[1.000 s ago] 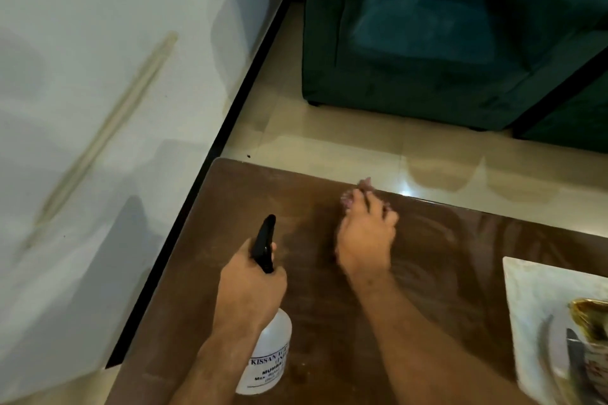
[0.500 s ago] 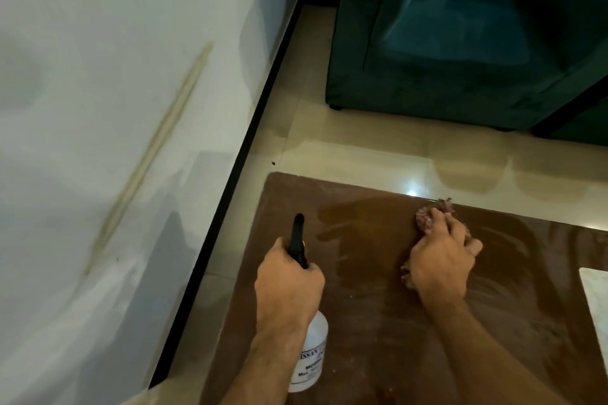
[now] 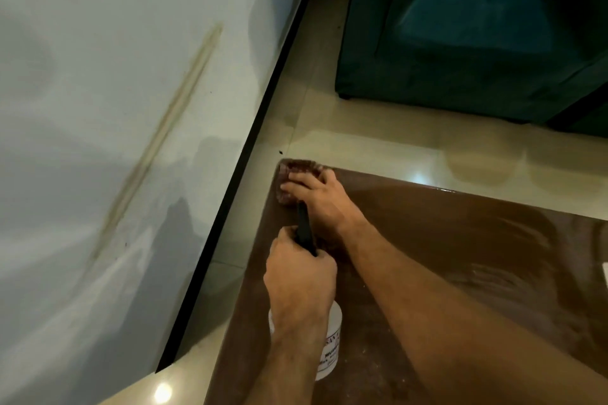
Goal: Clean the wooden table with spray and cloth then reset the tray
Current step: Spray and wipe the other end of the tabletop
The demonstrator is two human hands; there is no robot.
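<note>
The brown wooden table (image 3: 444, 240) fills the lower right, with wet streaks on its top. My right hand (image 3: 319, 194) presses a reddish-brown cloth (image 3: 297, 169) onto the table's far left corner, fingers spread over it. My left hand (image 3: 296, 283) grips a white spray bottle (image 3: 330, 352) by its neck; the black nozzle (image 3: 304, 230) points toward the cloth. The bottle stands near the table's left edge. A sliver of the white tray (image 3: 604, 268) shows at the right border.
A white wall (image 3: 115, 108) with a black skirting strip (image 3: 260, 122) runs along the left. A teal armchair (image 3: 460, 26) stands on the beige tiled floor (image 3: 362, 128) beyond the table.
My right hand slid the cloth left from the table's far middle to its far left corner. The view swung left, so the tray is nearly out of sight. My left hand keeps hold of the bottle.
</note>
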